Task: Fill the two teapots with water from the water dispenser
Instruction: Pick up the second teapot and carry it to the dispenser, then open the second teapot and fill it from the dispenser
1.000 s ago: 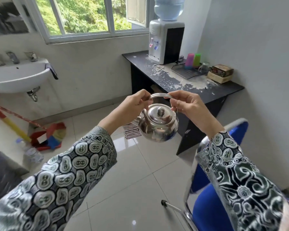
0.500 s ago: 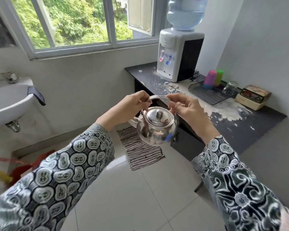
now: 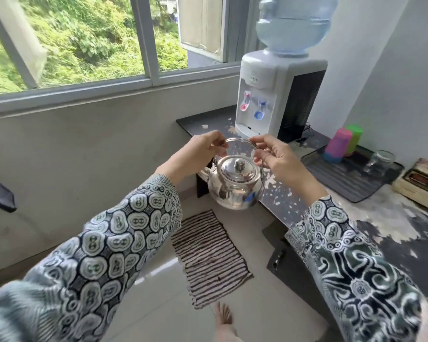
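Steel teapot point(image 3: 235, 185) being held up in front of the water dispenser point(image 3: 279, 95)

Head view: the left hand point(image 3: 195, 156) and right hand point(image 3: 277, 156) are each pinching an end of the teapot's arched handle, lid on, the pot hanging in the air just off the bench's point(image 3: 405, 243) front edge; the dispenser is standing at the bench's far-left corner, pink and green cups point(image 3: 342, 143) resting on a dark mat point(image 3: 351, 183) along the back edge

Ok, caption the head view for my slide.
Both hands, left hand and right hand, hold a lidded steel teapot by its handle near the water dispenser.
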Available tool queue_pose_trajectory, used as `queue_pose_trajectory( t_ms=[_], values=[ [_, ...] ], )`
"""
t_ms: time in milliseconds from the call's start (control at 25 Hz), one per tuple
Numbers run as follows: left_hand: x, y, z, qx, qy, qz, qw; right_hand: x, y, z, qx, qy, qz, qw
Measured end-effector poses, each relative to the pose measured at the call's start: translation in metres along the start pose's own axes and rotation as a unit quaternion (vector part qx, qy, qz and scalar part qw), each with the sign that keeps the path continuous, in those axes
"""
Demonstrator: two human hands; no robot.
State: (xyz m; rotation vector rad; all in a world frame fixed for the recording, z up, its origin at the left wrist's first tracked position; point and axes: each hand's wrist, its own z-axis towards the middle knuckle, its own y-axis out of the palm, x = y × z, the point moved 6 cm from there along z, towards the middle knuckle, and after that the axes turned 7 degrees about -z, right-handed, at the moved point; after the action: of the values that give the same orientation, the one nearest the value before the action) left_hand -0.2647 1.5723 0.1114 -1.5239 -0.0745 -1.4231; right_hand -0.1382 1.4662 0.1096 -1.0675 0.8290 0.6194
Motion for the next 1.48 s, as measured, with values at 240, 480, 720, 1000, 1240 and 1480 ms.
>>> queue_pose_trajectory(
  t_ms=[240,480,720,1000,1240,1480],
  values=[
    [-0.067,0.003,0.138,-0.015,-0.008,0.038,0.999,0.069,-0.005,0.132,-0.040,0.021,0.000,0.999],
    [-0.118,0.007,0.258,-0.020,0.008,0.100,0.995,0.131,-0.005,0.244,-0.030,0.072,-0.006,0.997],
    [-0.183,0.025,0.354,-0.071,0.017,0.161,0.984,0.194,0.011,0.330,-0.009,0.109,-0.024,0.994],
    [-0.246,0.041,0.458,-0.138,0.052,0.154,0.977,0.260,0.025,0.413,0.060,0.176,-0.026,0.982],
    [-0.288,0.037,0.513,-0.177,0.088,0.100,0.975,0.288,0.033,0.462,0.090,0.214,-0.048,0.971],
    [-0.301,0.045,0.530,-0.203,0.144,0.041,0.968,0.296,0.036,0.457,0.141,0.210,-0.025,0.967]
  ],
)
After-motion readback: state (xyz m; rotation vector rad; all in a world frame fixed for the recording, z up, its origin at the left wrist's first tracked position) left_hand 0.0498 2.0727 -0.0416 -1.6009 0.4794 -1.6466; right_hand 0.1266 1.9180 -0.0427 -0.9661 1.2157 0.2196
